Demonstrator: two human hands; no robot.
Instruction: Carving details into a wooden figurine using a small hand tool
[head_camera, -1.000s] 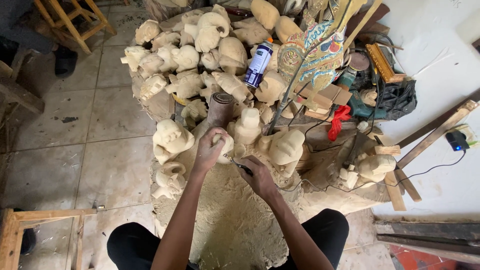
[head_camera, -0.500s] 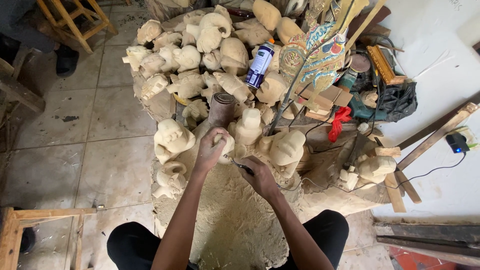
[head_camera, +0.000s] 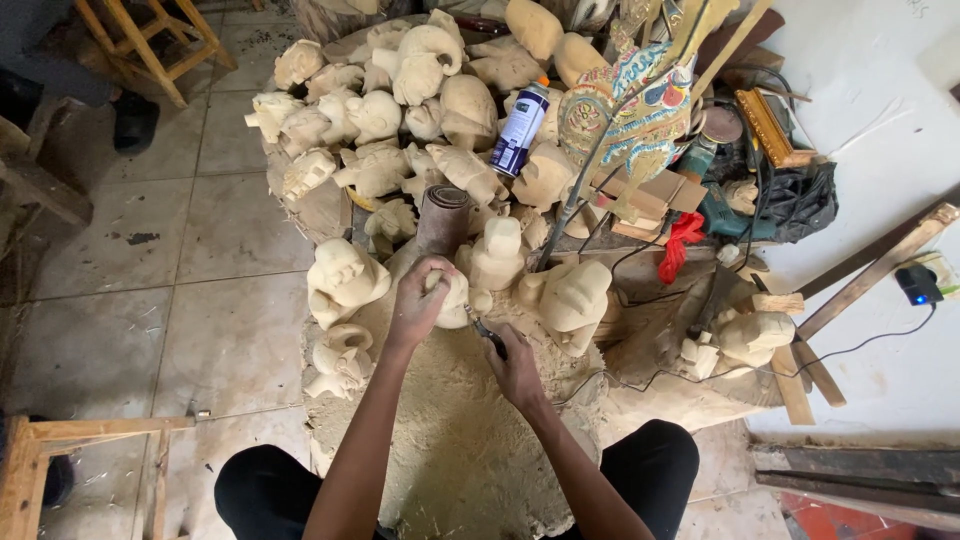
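Left hand (head_camera: 418, 298) had its fingers wrapped over one small pale wood carving (head_camera: 453, 298), pressed down at the near edge of the carving pile. Right hand (head_camera: 515, 362) had its fingers closed around one thin carving tool (head_camera: 484, 332), tip at the carving's lower side. Sawdust heap (head_camera: 450, 440) lay under both hands. Roughly twenty unfinished pale carvings (head_camera: 400, 110) were piled beyond; exact count could not be told. One spray can (head_camera: 522, 130), one sandpaper roll (head_camera: 442, 220), one painted figure (head_camera: 640, 110) and one red cloth (head_camera: 680, 243) were also present.
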